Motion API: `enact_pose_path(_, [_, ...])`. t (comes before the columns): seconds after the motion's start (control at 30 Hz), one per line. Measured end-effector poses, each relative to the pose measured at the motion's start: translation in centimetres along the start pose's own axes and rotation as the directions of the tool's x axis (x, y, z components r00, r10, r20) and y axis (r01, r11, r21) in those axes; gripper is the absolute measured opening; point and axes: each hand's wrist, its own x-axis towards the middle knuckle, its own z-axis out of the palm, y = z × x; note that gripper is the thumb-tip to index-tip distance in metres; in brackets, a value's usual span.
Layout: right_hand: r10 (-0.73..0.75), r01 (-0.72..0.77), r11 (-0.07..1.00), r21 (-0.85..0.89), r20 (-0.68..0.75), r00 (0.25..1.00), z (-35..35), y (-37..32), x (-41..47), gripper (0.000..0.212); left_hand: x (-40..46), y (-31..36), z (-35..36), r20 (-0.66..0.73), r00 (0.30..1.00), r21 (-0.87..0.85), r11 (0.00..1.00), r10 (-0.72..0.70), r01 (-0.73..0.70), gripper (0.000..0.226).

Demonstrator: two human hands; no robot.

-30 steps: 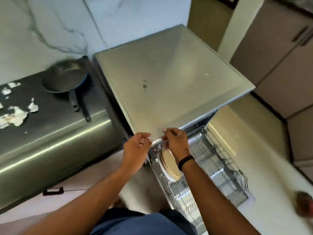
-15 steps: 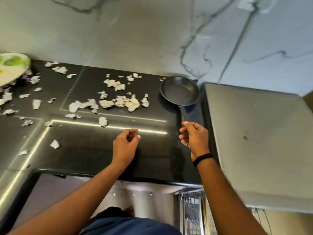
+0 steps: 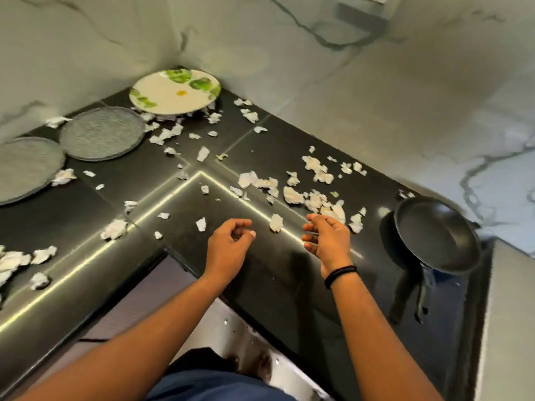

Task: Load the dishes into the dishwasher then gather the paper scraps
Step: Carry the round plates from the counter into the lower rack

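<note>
Torn white paper scraps (image 3: 292,195) litter the black desk (image 3: 86,180), nearest just beyond both hands. Left hand (image 3: 231,244) and right hand (image 3: 327,241) hover apart, fingers loosely curled, empty.

Bare countertop (image 3: 179,250) nearside; paper scraps (image 3: 315,198) (scattered) beyond.

glossy black stone counter (image 3: 260,285); crumpled paper scraps (image 3: 315,198); matt, perhaps non-stick, pan (image 3: 437,235).

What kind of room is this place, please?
Most likely a home kitchen: a black polished stone countertop below marble-patterned wall tiles, with a black non-stick frying pan and a white round plate with green leaf print.
</note>
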Motion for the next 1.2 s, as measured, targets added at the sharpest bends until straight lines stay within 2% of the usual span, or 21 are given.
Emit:
enact_pose_path(0.17, [0.019, -0.017, 1.000, -0.014, 0.156, 0.988, 6.0, -0.6, 1.8, 0.018, 2.2, -1.3, -5.7, -0.187, 0.978, -0.007, 0.996, -0.088, 0.089, 0.016])
enact_pose_path(0.3, [0.029, -0.016, 0.998, -0.056, 0.247, 0.969, 10.0, -1.1, 2.5, 0.016, 4.0, -2.7, -10.2, -0.346, 0.922, -0.092, 0.984, -0.175, 0.152, 0.013])
enact_pose_path(0.4, [0.034, -0.009, 0.996, -0.085, 0.291, 0.956, 13.9, -2.1, 3.0, 0.013, 5.7, -2.7, -13.3, -0.416, 0.880, -0.204, 0.966, -0.231, 0.158, 0.012])
enact_pose_path(0.67, [0.004, 0.076, 0.980, -0.182, 0.401, 0.916, 26.1, -3.9, 4.3, 0.010, 13.3, -4.4, -21.9, -0.437, 0.815, -0.463, 0.872, -0.381, 0.159, 0.009])
enact_pose_path(0.9, [0.139, -0.035, 0.970, -0.240, 0.431, 0.892, 36.6, -1.6, 5.9, 0.011, 20.5, -7.5, -26.8, -0.450, 0.782, -0.505, 0.845, -0.431, 0.175, 0.007])
enact_pose_path(1.0, [0.188, -0.078, 0.961, -0.266, 0.417, 0.889, 39.9, -0.2, 6.2, 0.013, 22.2, -8.9, -27.7, -0.407, 0.808, -0.471, 0.856, -0.426, 0.214, 0.017])
enact_pose_path(1.1, [0.195, -0.096, 0.960, -0.264, 0.376, 0.906, 43.0, 1.0, 7.1, 0.015, 22.4, -9.8, -27.8, -0.391, 0.853, -0.351, 0.913, -0.346, 0.210, 0.020])
enact_pose_path(1.2, [0.176, -0.080, 0.954, -0.287, 0.325, 0.929, 45.8, 2.0, 8.1, 0.013, 22.5, -10.0, -27.6, -0.415, 0.857, -0.281, 0.939, -0.306, 0.199, 0.025])
